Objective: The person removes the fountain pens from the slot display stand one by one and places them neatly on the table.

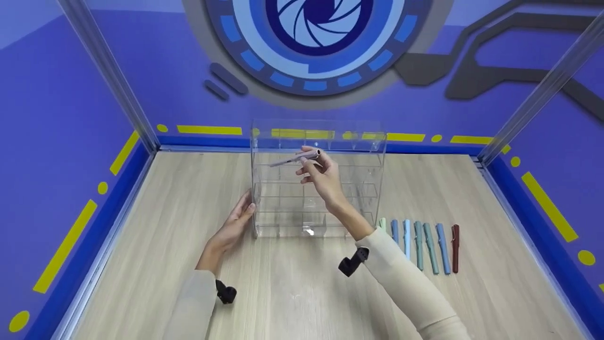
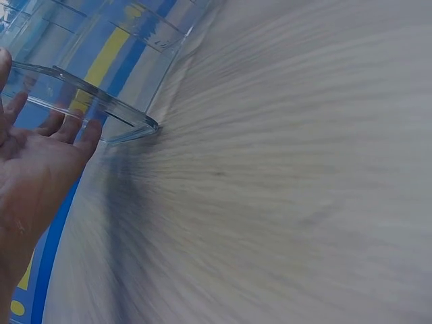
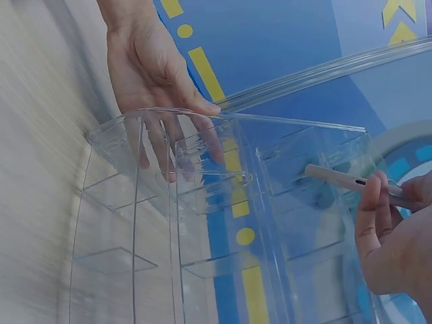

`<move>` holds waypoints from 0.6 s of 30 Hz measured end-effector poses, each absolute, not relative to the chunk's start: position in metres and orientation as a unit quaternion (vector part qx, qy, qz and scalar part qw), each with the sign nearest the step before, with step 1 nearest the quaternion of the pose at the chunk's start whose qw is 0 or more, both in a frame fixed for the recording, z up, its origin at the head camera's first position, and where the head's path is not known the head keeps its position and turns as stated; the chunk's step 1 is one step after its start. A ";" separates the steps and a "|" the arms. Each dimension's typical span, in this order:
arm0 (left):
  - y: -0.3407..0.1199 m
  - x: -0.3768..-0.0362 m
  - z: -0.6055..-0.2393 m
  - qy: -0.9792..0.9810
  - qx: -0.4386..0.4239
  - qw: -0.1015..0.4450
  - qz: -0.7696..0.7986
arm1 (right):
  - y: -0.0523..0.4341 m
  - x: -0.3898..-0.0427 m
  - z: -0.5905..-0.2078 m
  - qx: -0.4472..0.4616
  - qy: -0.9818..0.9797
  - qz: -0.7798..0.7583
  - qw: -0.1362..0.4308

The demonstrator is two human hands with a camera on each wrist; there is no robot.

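A clear acrylic display rack [image 1: 279,212], divided into small compartments, stands upright on the table. My left hand [image 1: 234,225] rests against its left side with the fingers extended along the outer panel. In the right wrist view, the left thumb [image 3: 202,102] lies at the panel's edge and the fingers show through the plastic. In front of the rack's upper part, my right hand [image 1: 324,179] pinches a pale grey-mauve pen [image 3: 334,177] between thumb and fingers. The pen is raised and nearly level, its slimmer end pointing left in the head view.
Right of the rack, several capped pens lie side by side in a row, among them a dark red pen [image 1: 455,249] and a light blue pen [image 1: 406,238]. Blue printed walls [image 1: 212,113] and metal frame posts [image 1: 111,78] enclose the wooden table [image 1: 292,297].
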State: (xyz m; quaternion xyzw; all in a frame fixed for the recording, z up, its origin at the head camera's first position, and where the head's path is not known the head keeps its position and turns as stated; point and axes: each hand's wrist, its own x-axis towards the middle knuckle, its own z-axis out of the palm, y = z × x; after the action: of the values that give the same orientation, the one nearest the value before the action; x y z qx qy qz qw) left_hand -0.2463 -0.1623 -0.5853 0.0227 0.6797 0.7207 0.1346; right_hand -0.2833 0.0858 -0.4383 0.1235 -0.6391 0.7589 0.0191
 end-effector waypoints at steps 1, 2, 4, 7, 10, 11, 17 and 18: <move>-0.162 -0.246 -0.585 0.680 0.021 0.136 0.720 | 0.087 -0.283 -0.437 0.125 -0.637 0.760 0.022; -0.163 -0.246 -0.585 0.681 0.020 0.136 0.719 | 0.088 -0.281 -0.435 0.125 -0.637 0.761 0.024; -0.164 -0.246 -0.585 0.682 0.015 0.138 0.718 | 0.092 -0.279 -0.432 0.126 -0.636 0.761 0.027; -0.164 -0.245 -0.586 0.682 0.008 0.141 0.717 | 0.099 -0.276 -0.427 0.127 -0.636 0.761 0.034; -0.163 -0.245 -0.585 0.680 0.010 0.141 0.720 | 0.106 -0.273 -0.423 0.128 -0.634 0.762 0.044; -0.162 -0.245 -0.585 0.678 0.012 0.141 0.721 | 0.109 -0.272 -0.422 0.129 -0.633 0.762 0.047; -0.163 -0.246 -0.586 0.675 0.039 0.132 0.725 | 0.125 -0.266 -0.425 0.134 -0.640 0.755 0.052; -0.162 -0.247 -0.586 0.674 0.044 0.131 0.726 | 0.128 -0.266 -0.426 0.135 -0.641 0.754 0.053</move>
State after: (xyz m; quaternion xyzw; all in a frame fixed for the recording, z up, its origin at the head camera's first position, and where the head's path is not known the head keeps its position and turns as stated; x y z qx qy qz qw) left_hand -0.2468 -0.1625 -0.5863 0.0436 0.6736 0.7260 0.1311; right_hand -0.2657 0.1283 -0.4261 0.1348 -0.6413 0.7535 0.0529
